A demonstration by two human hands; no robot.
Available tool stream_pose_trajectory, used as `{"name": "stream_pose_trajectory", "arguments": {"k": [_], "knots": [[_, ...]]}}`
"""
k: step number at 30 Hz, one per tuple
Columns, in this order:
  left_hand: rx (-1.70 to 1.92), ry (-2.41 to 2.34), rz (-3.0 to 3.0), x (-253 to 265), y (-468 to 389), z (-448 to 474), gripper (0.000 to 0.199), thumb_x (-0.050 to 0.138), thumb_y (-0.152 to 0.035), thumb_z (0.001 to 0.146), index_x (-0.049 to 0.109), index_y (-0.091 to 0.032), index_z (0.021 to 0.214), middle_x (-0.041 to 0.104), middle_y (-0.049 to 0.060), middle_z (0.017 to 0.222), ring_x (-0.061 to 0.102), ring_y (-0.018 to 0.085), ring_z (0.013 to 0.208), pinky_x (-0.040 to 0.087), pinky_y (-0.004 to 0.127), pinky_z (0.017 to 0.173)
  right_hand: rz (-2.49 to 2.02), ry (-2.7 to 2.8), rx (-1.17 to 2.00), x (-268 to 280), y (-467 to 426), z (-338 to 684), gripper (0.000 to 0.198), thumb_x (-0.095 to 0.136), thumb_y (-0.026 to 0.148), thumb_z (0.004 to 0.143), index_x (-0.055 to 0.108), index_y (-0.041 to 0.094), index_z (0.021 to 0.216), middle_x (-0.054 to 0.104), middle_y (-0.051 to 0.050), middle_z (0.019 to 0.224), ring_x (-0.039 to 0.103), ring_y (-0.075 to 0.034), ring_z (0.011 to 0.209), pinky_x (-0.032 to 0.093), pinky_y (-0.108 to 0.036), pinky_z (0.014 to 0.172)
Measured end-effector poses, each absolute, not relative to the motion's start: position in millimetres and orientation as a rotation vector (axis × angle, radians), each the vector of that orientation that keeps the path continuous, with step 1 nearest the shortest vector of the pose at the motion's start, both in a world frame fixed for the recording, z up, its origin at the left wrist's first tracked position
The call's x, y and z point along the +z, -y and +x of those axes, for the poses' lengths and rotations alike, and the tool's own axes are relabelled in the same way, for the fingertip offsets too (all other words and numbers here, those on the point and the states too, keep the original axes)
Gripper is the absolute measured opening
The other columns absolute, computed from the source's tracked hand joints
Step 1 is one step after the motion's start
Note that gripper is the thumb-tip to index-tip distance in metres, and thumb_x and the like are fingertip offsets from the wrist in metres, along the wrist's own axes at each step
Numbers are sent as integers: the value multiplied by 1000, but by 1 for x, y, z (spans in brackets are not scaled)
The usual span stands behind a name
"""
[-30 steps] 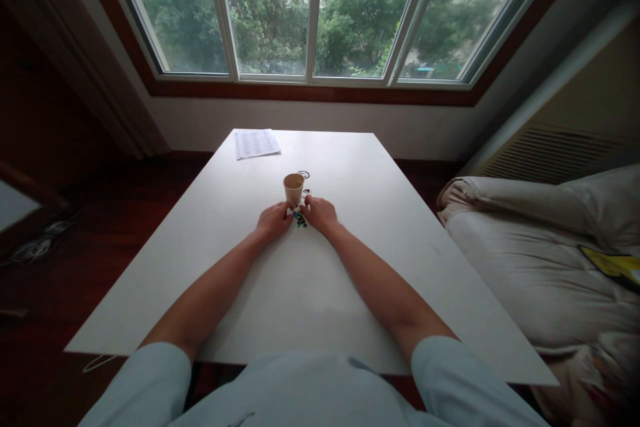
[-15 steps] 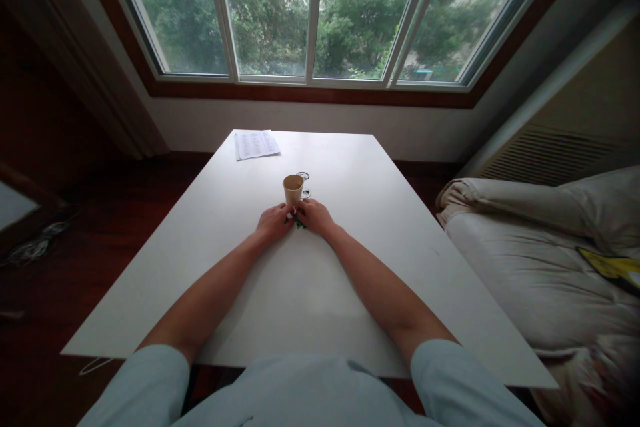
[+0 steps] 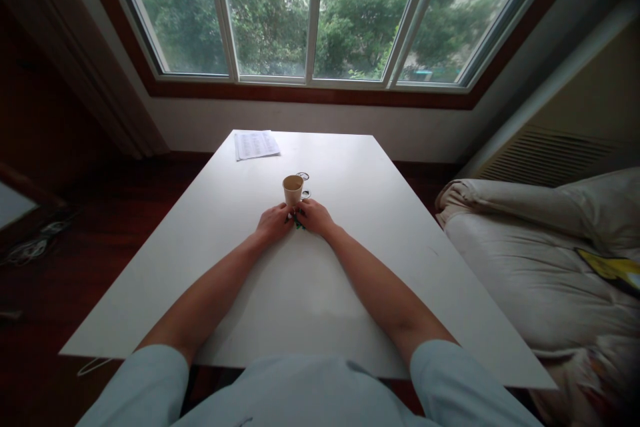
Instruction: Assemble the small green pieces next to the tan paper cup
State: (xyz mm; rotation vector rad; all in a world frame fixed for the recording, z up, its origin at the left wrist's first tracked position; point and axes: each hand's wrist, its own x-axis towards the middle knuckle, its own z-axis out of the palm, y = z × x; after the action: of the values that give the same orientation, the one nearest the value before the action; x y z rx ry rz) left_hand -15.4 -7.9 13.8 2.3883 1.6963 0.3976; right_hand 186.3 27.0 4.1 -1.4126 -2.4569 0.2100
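My left hand [image 3: 274, 221] and my right hand [image 3: 314, 216] rest close together at the middle of the white table [image 3: 310, 287], just in front of a tan paper cup [image 3: 293, 191]. The cup stands upright with its mouth up. Fingers of both hands are curled inward around small dark and white bits too tiny to name. Several small green pieces [image 3: 300, 225] lie on the table between the hands. Behind the right hand are a small ring-like item [image 3: 306, 194] and a dark round loop [image 3: 303, 176].
Printed sheets of paper [image 3: 257, 145] lie at the table's far left corner. A cream padded sofa [image 3: 500, 260] with a yellow item [image 3: 613, 268] on it stands to the right. Past the table is a wide window [image 3: 310, 13]. Cables [image 3: 35, 243] lie on the floor at left.
Both hands stay in nearly the same place, with only slight finger movement over the small pieces. The cup and papers have not moved.
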Motion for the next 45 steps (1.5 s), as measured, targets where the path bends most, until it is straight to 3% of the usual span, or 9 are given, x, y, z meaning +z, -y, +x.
{"name": "stream_pose_trajectory", "arguments": {"k": [7, 18, 45], "knots": [[410, -1696, 2382, 9, 6, -16, 35, 63, -35, 108, 75, -33, 141, 78, 7, 139, 76, 27, 120, 56, 36, 96, -1427, 2461, 226, 4, -28, 187, 30, 63, 29, 109, 80, 23, 133, 79, -11, 133, 72, -25, 121, 53, -31, 94], [442, -1703, 2348, 10, 6, -15, 23, 62, -34, 108, 77, -28, 124, 79, 8, 130, 77, 25, 112, 56, 34, 91, -1414, 2428, 194, -2, -31, 187, 27, 59, 30, 111, 82, 22, 124, 81, -11, 128, 73, -24, 115, 51, -31, 90], [506, -1708, 2378, 13, 9, -14, 18, 61, -28, 108, 78, -25, 111, 80, 8, 125, 77, 24, 107, 54, 33, 87, -1345, 2223, 355, -11, -39, 191, 14, 65, 23, 105, 79, 23, 103, 84, -5, 106, 70, -19, 92, 45, -27, 82]]}}
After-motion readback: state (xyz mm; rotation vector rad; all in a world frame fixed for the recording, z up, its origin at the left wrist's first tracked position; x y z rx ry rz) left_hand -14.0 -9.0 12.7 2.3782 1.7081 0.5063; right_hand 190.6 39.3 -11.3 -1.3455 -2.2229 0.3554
